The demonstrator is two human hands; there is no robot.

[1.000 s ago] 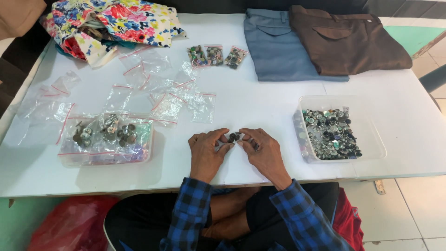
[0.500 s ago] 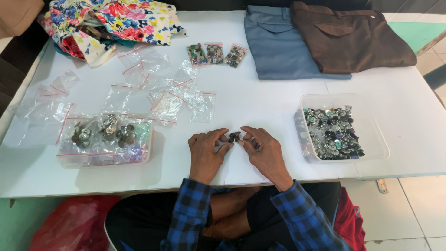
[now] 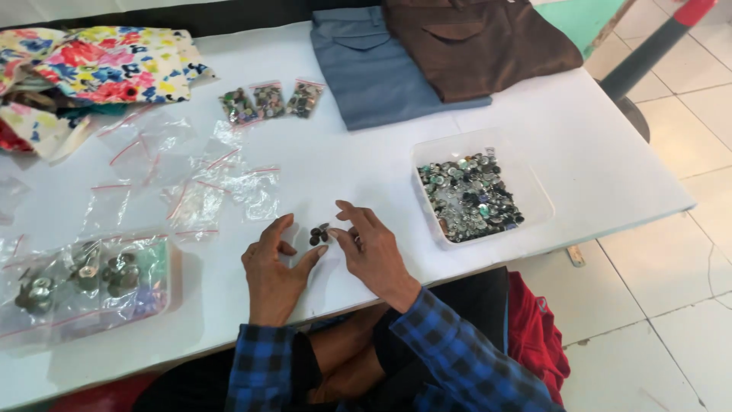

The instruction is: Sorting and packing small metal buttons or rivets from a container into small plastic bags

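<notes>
A few dark buttons point(image 3: 319, 233) lie in a small cluster on the white table point(image 3: 595, 152), in front of me. My left hand point(image 3: 273, 265) rests flat just left of them, fingers spread, thumb pointing at the cluster. My right hand point(image 3: 372, 250) lies just to their right, fingers apart, its fingertips touching or almost touching the buttons. Neither hand grips anything that I can see. Both sleeves are blue and black plaid.
A clear tub point(image 3: 427, 156) full of mixed buttons stands at the right. Another clear tub point(image 3: 164, 286) at the left holds filled bags. Several empty zip bags point(image 3: 200, 200) lie between, three filled bags point(image 3: 267, 101) farther back. Floral cloth point(image 3: 114, 65), grey-blue trousers point(image 3: 381, 72) and brown trousers point(image 3: 473, 42) lie along the far edge.
My hands were closed together over the buttons; now they have drawn slightly apart and the buttons lie on the table between them. The view has swung toward the right.
</notes>
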